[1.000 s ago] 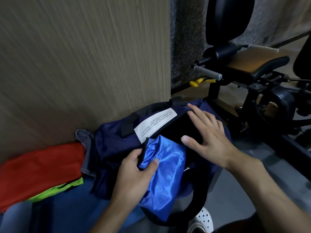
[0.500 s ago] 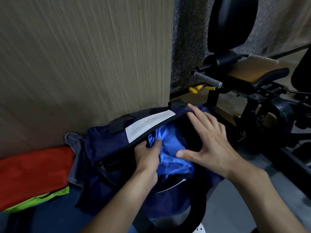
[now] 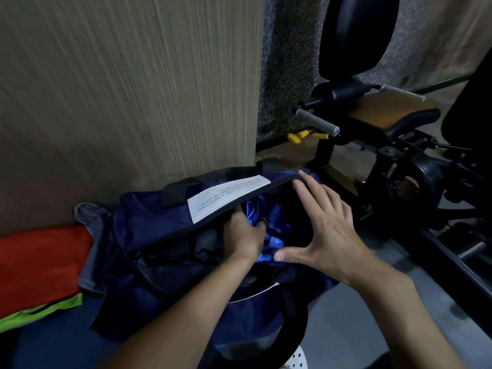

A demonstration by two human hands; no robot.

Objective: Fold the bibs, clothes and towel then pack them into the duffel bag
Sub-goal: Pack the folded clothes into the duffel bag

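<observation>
A navy duffel bag [image 3: 149,225] with a white printed label lies open against a wooden panel. My left hand [image 3: 243,237] reaches into its mouth, fingers curled around a shiny blue bib [image 3: 277,222] that sits mostly inside the bag. My right hand [image 3: 323,233] is spread flat with straight fingers, holding the bag's right rim open, thumb by the bib's lower edge. A folded red cloth [image 3: 42,265] lies on a neon green cloth [image 3: 40,312] at the left. A grey garment [image 3: 91,217] peeks out behind the bag.
The wooden panel [image 3: 133,89] rises directly behind the bag. Black gym equipment [image 3: 399,161] with a grey handle and padded seat stands close on the right. A white perforated shoe [image 3: 296,359] shows at the bottom. Grey floor lies at lower right.
My left hand has pushed the blue bib from outside the bag down into its opening. My right hand has stayed on the bag's right rim, fingers spread.
</observation>
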